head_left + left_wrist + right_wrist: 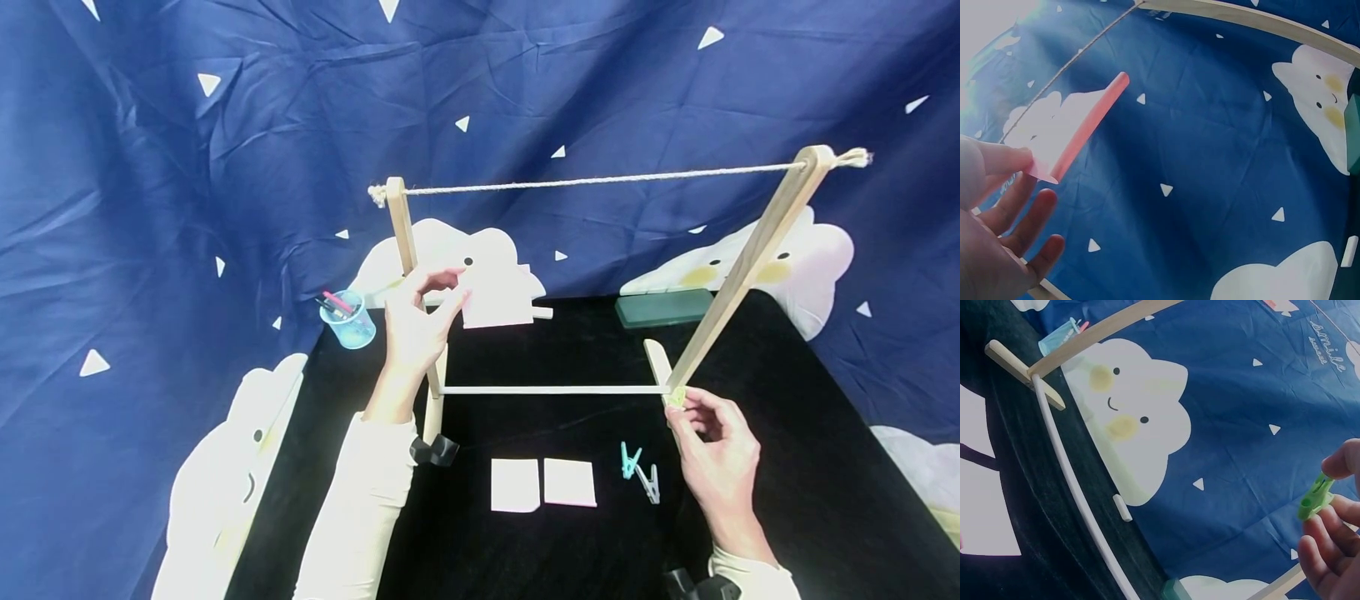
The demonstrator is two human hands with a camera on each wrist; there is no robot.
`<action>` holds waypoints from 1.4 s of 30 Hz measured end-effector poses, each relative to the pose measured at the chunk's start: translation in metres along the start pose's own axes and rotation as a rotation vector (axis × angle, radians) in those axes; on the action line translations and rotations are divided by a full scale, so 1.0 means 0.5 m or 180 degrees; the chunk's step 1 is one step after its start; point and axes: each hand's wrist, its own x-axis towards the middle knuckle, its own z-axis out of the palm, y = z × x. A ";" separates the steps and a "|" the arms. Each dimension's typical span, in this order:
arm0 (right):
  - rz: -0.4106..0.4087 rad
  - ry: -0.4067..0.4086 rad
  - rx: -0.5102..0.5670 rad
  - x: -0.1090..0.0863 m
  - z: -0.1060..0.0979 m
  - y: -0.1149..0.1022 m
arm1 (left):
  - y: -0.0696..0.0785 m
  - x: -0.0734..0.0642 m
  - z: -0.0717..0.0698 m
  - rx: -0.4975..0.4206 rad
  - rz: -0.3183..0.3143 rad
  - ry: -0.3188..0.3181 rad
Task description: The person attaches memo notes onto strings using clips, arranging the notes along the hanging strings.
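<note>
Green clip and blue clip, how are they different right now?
Colour: the green clip is bright green, while the blue clip is light blue.
Place: the green clip is pinched in the right hand, while the blue clip lies on the black table.
Company: the blue clip lies beside a grey clip, while the green clip is held apart from both.
Shared: both are small pegs.
</note>
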 end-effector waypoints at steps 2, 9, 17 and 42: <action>0.0023 -0.0003 0.0004 0.000 0.001 -0.002 | 0.002 0.001 0.000 0.0022 -0.0010 0.0006; 0.0038 -0.0004 0.0058 0.006 0.006 -0.014 | 0.007 0.006 0.002 0.0042 -0.0061 0.0029; 0.0021 0.0016 0.0057 0.013 0.008 -0.025 | 0.019 0.013 0.006 -0.0085 -0.0079 0.0013; -0.0109 0.0016 0.0086 0.035 0.023 -0.046 | 0.024 0.027 0.012 -0.0150 -0.0075 0.0003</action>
